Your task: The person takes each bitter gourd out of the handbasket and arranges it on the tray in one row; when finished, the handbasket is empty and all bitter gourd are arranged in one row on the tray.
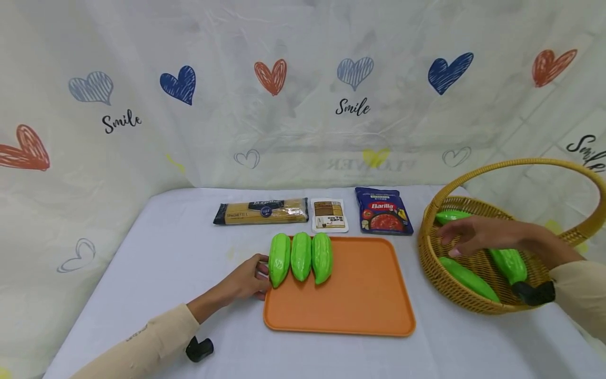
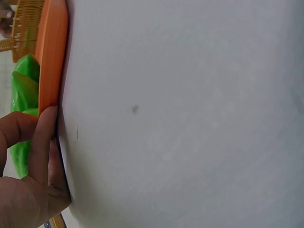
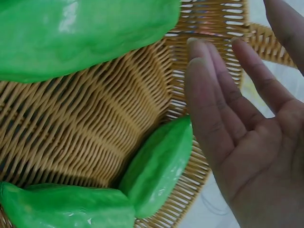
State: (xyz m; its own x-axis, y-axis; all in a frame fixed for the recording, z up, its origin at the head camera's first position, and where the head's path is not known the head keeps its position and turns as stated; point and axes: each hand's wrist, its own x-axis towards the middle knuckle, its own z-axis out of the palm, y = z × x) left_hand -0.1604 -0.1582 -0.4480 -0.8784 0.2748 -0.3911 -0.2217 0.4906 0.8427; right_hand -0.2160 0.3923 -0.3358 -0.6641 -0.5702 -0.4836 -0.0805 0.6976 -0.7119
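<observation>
An orange tray (image 1: 364, 295) lies on the table, three glossy green vegetables (image 1: 301, 256), shaped like bitter melons, side by side at its upper left. My left hand (image 1: 248, 276) holds the tray's left rim, fingers bent against it, beside the leftmost vegetable; in the left wrist view the fingers (image 2: 45, 123) touch the orange edge. Over the wicker basket (image 1: 433, 268) at the right hovers my right hand (image 1: 483, 235), its fingers loosely extended and holding nothing. Three more such green vegetables (image 3: 159, 166) rest in the basket, partly hidden by that hand and wrist in the head view.
Behind the tray lie a spaghetti pack (image 1: 265, 211), a small white-and-brown pouch (image 1: 329, 216) and a blue Barilla pouch (image 1: 383, 210). The basket's tall handle (image 1: 521, 162) arches above its opening. A heart-printed curtain (image 1: 303, 131) hangs behind the table.
</observation>
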